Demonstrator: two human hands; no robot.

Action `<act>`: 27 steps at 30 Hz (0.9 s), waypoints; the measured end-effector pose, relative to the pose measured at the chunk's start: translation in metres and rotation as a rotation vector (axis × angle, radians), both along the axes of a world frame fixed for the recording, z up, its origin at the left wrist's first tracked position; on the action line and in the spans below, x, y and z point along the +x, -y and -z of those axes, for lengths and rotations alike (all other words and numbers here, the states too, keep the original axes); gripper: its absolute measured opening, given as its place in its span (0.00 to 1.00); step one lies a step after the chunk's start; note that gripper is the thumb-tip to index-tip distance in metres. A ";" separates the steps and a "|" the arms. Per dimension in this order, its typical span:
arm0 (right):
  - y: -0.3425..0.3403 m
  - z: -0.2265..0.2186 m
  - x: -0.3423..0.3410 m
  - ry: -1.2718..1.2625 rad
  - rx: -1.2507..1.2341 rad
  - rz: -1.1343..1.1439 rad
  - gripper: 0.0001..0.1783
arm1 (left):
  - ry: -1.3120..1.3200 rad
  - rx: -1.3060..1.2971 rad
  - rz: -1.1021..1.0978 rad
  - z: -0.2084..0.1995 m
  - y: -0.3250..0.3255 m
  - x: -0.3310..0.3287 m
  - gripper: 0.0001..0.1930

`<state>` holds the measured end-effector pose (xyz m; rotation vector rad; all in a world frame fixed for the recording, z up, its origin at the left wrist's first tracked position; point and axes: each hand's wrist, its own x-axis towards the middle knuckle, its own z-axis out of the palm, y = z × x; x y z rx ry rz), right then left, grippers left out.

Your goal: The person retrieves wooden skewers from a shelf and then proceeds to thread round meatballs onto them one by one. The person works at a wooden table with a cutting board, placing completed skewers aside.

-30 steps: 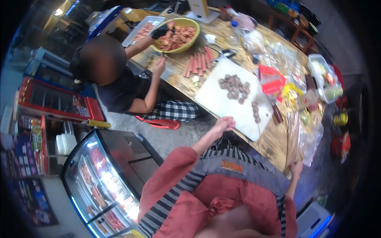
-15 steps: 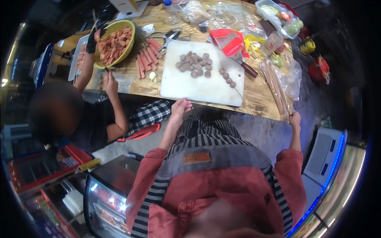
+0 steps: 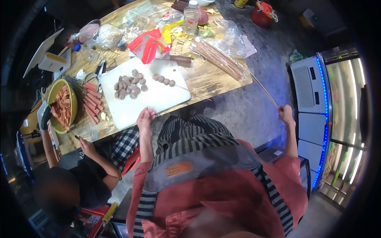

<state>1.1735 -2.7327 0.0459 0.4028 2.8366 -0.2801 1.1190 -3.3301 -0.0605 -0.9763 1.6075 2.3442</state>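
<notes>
At the left end of the table (image 3: 202, 76), meat (image 3: 62, 105) is held in a yellow bowl (image 3: 58, 85), partly hidden by a co-worker's glove (image 3: 45, 118). Brown meatballs (image 3: 129, 85) are spread on a white board (image 3: 158, 98); by its near edge the left hand (image 3: 146, 116) is half-curled, its hold, if any, indiscernible. Past the skewer packet (image 3: 218, 59), above grey floor (image 3: 258, 115), perhaps two sticks (image 3: 265, 91) are clenched in the right hand (image 3: 285, 114).

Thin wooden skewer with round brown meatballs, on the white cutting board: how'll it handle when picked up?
The skewer is probably stiff; it looks straight. Likely end-heavy: the meatballs bunch toward one end. Might roll if nudged, given their roundness.
</notes>
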 end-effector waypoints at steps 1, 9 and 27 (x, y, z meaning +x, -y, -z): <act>0.001 -0.013 0.017 -0.065 -0.023 -0.012 0.09 | -0.008 0.000 0.015 0.002 -0.004 0.000 0.16; 0.015 -0.043 0.064 -0.060 -0.518 0.338 0.11 | -0.008 -0.005 0.099 0.004 -0.049 -0.016 0.16; 0.174 0.119 -0.152 0.025 -0.789 0.022 0.12 | -0.005 -0.082 0.096 -0.002 -0.083 0.020 0.15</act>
